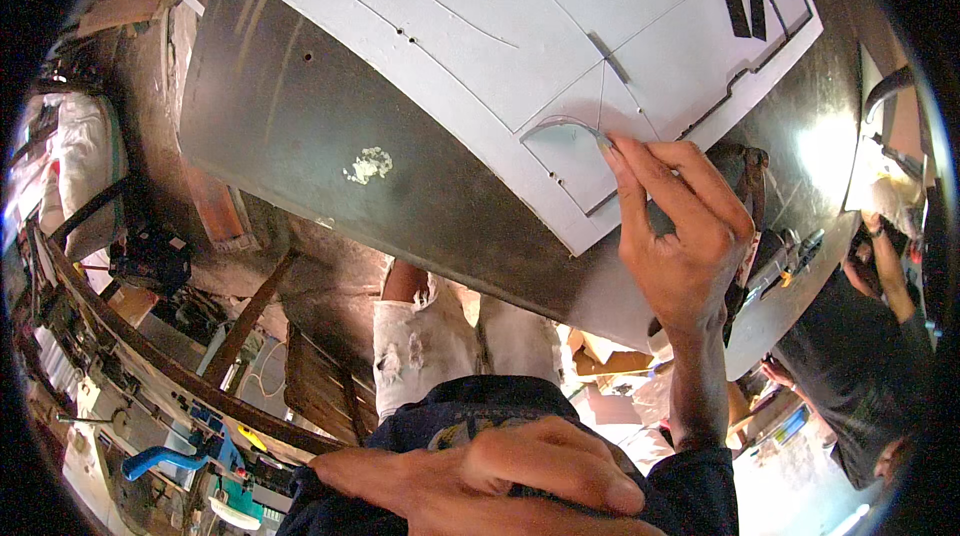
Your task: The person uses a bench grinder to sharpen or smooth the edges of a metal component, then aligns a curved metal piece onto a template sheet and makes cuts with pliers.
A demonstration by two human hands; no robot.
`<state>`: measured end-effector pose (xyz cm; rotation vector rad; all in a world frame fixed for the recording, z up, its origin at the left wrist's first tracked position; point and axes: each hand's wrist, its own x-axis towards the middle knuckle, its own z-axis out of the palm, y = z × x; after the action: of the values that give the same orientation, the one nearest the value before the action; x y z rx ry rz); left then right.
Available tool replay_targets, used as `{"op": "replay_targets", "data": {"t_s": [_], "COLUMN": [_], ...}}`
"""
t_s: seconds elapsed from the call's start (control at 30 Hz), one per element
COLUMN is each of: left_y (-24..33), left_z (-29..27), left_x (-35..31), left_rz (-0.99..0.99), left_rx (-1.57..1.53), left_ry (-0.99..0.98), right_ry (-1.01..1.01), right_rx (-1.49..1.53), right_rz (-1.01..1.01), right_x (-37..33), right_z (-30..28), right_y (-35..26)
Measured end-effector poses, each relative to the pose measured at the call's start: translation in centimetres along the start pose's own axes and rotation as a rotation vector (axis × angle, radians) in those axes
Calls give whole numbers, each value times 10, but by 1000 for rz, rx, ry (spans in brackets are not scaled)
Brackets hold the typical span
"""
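Observation:
Between thumb and fingertips, my right hand (690, 226) pinches a thin, curved, grey strip (562, 123), which looks like metal. The strip arches over the near corner of a large white board (480, 121), whose surface carries thin lines, small holes and several dark strips. Whether the strip sits in a slot or only rests on the board, I cannot tell. My left hand (500, 476) is close to my body at the lower edge. Its fingers are spread and loosely bent, with nothing visible in them; part of it is cut off by the frame.
Under the board is a dark worktable (300, 126) with a pale patch (368, 165). Tools (785, 271) lie beyond my right wrist, near a bright glare. Another person in a dark shirt (850, 366) is at the right. Clutter at the lower left includes a blue-handled tool (165, 459).

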<state>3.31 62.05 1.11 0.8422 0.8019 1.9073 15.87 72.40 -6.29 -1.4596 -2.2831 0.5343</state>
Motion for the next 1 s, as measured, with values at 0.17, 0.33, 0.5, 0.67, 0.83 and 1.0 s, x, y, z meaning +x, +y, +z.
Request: {"op": "replay_targets", "data": {"t_s": [0.17,0.33,0.5,0.67,0.83,1.0], "left_y": [-8,-51,-77,-87,-92,-92], "left_z": [-25,-104,-110,-104,-108,-105], "left_x": [23,38,44,54,53,55], "left_rz": [-205,-167,-186,32,98,137], "left_rx": [458,1043,1152,1157,1135,1123], "left_ry": [88,-173,-270,-263,-280,-288], "right_ry": [35,39,35,15,-6,-30], "right_rx": [-8,-15,3,17,42,13], "right_rz": [-80,-110,-98,-89,-46,-45], "right_x": [5,5,5,8,8,7], "right_z": [1,3,3,1,-1,-1], "right_y": [9,12,11,8,6,6]}}
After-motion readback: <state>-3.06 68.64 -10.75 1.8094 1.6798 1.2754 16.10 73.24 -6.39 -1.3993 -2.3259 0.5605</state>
